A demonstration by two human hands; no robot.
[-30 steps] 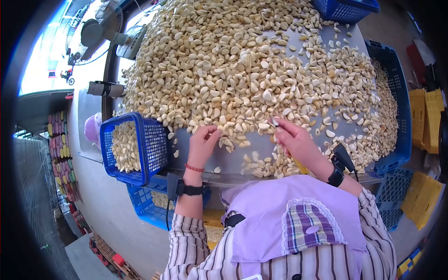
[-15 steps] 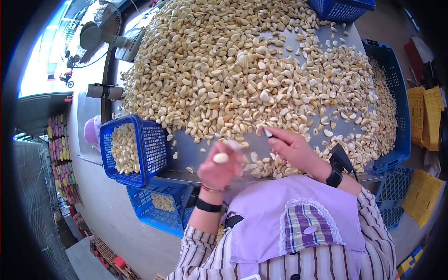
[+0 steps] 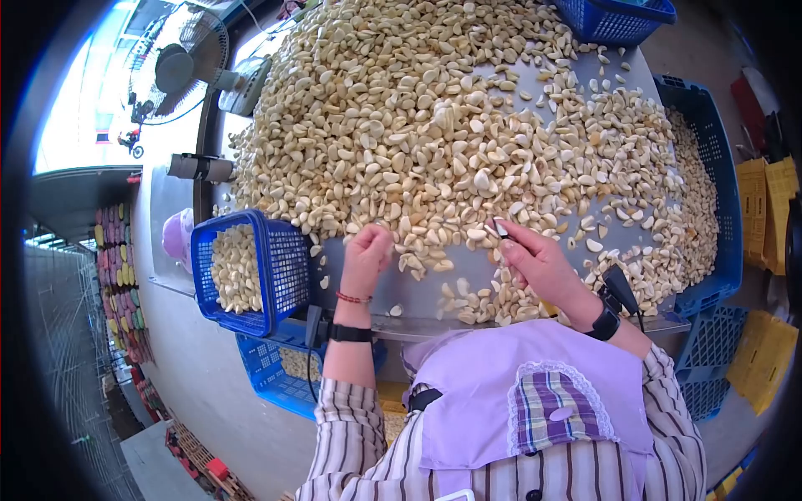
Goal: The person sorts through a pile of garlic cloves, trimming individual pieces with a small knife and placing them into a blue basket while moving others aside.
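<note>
Pale garlic cloves lie in a wide heap on the metal table. My left hand is at the near edge of the heap, its fingers curled together; what they hold, if anything, is hidden. To its right, my right hand pinches a small dark-handled tool with a light tip, beside the cloves. Left of my left hand stands a blue basket with cloves inside. Loose cloves lie between my right hand and the table's near edge.
A fan stands at the back left. A large blue crate of cloves is on the right, another blue basket at the far end. Below the table edge sits a lower blue crate. Yellow crates are at far right.
My left hand has moved left and toward the heap, its fingers now curled in; the clove seen at it before no longer shows. My right hand has shifted slightly right. The view has shifted a little.
</note>
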